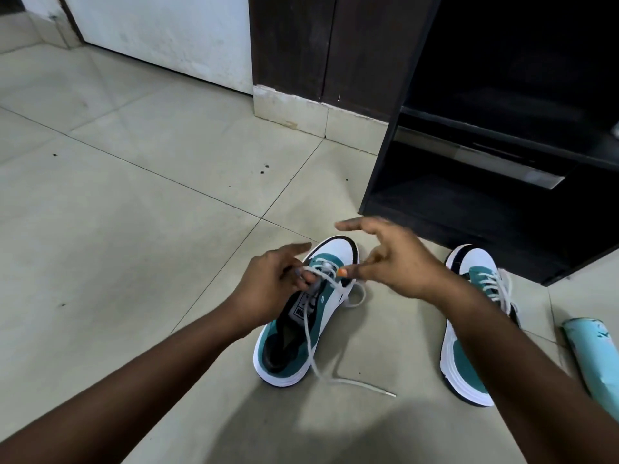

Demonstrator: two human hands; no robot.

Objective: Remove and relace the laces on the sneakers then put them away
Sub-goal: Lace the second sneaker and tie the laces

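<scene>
Two teal-and-white sneakers sit on the tiled floor; I'm lacing the near sneaker. My left hand and right hand each pinch its white lace. Next, I judge: thread an eyelet.

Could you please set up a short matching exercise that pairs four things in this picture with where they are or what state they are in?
Things:
1. nearer sneaker
2. second sneaker
3. lace end
4. light blue bottle

States:
A. lying on its side at the right edge
B. trailing loose on the tiled floor
C. being handled at its eyelets by both hands
D. laced, standing untouched by the dark shelf

Pairs: 1-C, 2-D, 3-B, 4-A
</scene>
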